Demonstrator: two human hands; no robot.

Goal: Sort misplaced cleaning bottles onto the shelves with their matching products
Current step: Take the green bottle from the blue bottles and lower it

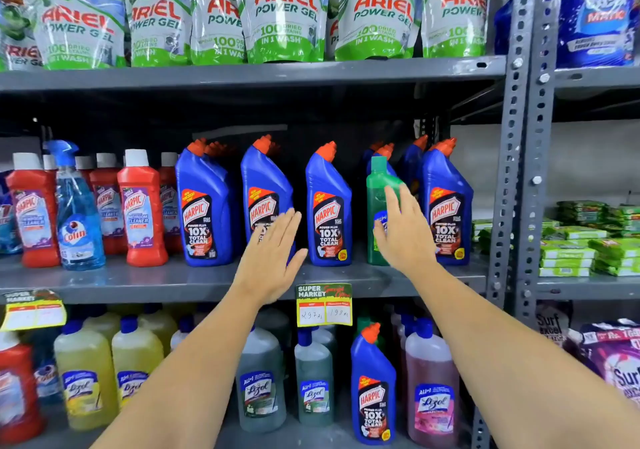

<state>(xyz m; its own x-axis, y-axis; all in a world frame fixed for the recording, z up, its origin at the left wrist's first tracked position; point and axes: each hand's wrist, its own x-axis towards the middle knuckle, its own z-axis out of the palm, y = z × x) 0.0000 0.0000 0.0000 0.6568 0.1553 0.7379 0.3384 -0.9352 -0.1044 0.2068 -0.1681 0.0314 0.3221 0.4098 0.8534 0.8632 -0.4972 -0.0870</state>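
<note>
A green Lizol bottle (379,185) stands among the blue Harpic bottles (328,209) on the middle shelf (145,280). My right hand (403,230) lies flat against its front, fingers spread, not closed around it. My left hand (272,254) hovers open in front of another blue Harpic bottle (265,192), holding nothing. On the lower shelf a blue Harpic bottle (374,384) stands among the Lizol bottles (261,379). A blue Colin spray bottle (76,209) stands among red Harpic bathroom cleaners (142,209) at the left.
Ariel Power Gel pouches (284,12) fill the top shelf. A grey perforated upright (519,171) divides this rack from the right one, which carries green soap packs (581,240) and Surf Excel bags (602,15). A yellow price tag (323,304) hangs on the middle shelf edge.
</note>
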